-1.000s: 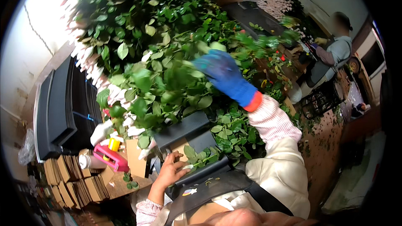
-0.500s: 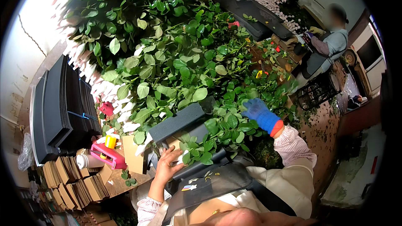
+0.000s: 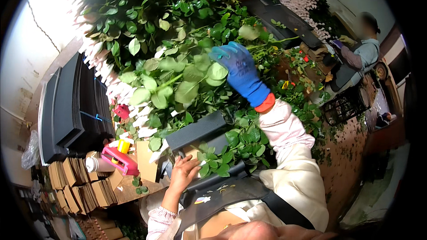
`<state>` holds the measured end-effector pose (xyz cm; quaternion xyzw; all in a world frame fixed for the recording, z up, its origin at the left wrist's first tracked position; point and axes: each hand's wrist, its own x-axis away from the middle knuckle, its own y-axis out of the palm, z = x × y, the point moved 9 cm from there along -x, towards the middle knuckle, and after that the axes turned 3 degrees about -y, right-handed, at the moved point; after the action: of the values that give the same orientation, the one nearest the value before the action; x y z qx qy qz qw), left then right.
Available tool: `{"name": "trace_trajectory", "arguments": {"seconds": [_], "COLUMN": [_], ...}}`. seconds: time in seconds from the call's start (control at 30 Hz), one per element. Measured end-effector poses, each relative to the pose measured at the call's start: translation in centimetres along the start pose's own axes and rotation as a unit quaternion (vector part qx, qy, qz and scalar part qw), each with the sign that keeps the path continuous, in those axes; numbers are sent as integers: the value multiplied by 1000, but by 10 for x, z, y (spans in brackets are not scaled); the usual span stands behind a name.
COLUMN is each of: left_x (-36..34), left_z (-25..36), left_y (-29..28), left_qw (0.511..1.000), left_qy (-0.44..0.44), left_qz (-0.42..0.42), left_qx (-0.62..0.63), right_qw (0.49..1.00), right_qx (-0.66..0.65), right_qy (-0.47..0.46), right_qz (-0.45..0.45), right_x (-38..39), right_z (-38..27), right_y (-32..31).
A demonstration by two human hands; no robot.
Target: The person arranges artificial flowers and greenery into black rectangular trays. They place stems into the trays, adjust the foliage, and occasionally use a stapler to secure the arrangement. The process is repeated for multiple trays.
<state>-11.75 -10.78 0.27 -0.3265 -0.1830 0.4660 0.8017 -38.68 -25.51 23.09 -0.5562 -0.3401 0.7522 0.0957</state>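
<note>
My left hand (image 3: 182,174), bare, rests at the near edge of a dark cradle, fingers stretched out beside a piece of tan cardboard and a small white wrapped end. Leafy rose stems (image 3: 247,140) lie in the cradle to its right, partly under a dark ribbed board (image 3: 195,131). Higher up, my right hand (image 3: 242,73), in a blue glove with a red cuff, reaches over the big heap of greenery. Its fingers are closed around a leafy rose stem (image 3: 189,82), whose leaves are smeared by motion; the grip itself is partly hidden.
Many stems with white-sleeved heads (image 3: 100,64) are piled at the far left. Stacked black boards (image 3: 73,102), a pink tool (image 3: 122,161), a yellow roll (image 3: 124,146), a white cup (image 3: 95,164) and cardboard pieces (image 3: 82,198) stand left. A co-worker (image 3: 362,53) sits far right.
My right hand has swung up and left from the cradle's right side to the heap and now grips a stem. The left hand stays near the cradle; the whole view has shifted slightly.
</note>
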Motion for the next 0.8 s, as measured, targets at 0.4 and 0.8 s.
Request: {"name": "trace_trajectory", "arguments": {"seconds": [0.4, 0.8], "left_x": [0, -5], "left_z": [5, 6], "left_y": [-2, -2], "left_qw": [999, 998], "left_qy": [14, 36], "left_qz": [28, 28], "left_qx": [39, 49], "right_qw": [901, 984], "right_qx": [82, -1], "right_qy": [141, -6], "right_qz": [-403, -178], "right_x": [12, 3], "right_z": [44, 24], "right_y": [107, 6]}}
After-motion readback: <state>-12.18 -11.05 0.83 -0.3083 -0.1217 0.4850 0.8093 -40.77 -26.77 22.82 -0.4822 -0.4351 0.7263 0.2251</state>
